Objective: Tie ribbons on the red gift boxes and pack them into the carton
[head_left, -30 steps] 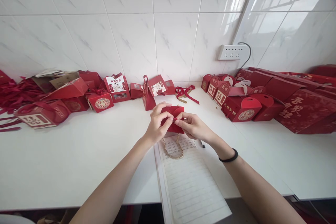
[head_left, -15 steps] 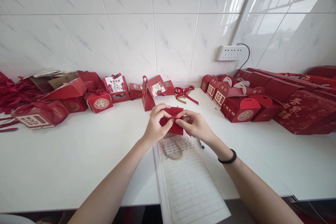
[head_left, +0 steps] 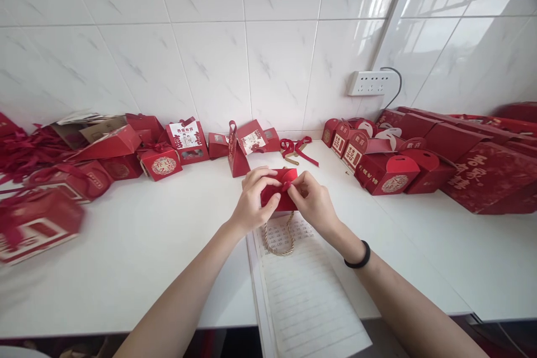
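1. We hold a small red cardboard gift box (head_left: pixel 276 197) between both hands. It sits low over the white counter (head_left: pixel 126 257), above the far edge of a lined paper sheet (head_left: pixel 306 302).
2. Our left hand (head_left: pixel 251 204) wraps the box's left side, with the thumb across the front face and the fingers (head_left: pixel 262 175) curled over the top edge.
3. Our right hand (head_left: pixel 314 204) meets the box's right side. Its fingertips (head_left: pixel 294 189) are drawn narrow, pinching a red ribbon (head_left: pixel 287 181).
4. The box's long axis runs left to right between the palms. The ribbon sits on its top, right of centre, nearer the right hand.
5. A gold twisted cord loop (head_left: pixel 277 240) hangs from the box toward us and lies on the sheet. Neither hand touches it.
6. More red gift boxes (head_left: pixel 386 173) line the wall, well apart from the hands.
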A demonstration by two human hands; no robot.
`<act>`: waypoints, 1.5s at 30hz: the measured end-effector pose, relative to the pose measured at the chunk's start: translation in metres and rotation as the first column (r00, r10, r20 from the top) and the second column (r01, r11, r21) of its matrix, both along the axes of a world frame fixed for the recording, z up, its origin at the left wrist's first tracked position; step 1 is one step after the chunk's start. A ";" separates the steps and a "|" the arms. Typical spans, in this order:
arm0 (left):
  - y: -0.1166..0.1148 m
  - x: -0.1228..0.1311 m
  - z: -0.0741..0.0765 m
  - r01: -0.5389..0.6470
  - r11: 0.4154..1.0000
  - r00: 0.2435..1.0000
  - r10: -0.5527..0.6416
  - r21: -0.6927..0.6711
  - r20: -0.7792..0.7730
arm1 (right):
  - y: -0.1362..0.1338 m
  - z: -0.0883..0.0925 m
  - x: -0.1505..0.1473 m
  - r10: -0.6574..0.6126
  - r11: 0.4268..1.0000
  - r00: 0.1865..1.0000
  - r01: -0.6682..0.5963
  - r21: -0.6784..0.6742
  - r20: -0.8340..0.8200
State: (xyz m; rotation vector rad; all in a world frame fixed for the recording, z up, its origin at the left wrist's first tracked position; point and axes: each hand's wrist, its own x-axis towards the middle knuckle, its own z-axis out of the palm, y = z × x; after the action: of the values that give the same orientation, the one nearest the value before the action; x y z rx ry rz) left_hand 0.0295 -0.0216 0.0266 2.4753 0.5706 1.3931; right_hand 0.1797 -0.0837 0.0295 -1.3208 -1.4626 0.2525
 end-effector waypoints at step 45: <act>-0.005 -0.002 0.010 -0.077 0.995 0.997 0.075 -0.059 -0.033 | -0.001 -0.005 -0.002 -0.018 0.994 0.994 0.006 0.110 0.105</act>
State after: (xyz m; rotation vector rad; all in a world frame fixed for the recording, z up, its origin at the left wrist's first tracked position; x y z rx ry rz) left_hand 0.0277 -0.0265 0.0363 2.4557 0.7096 1.3463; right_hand 0.1772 -0.0851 0.0241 -1.2701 -1.5347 0.0937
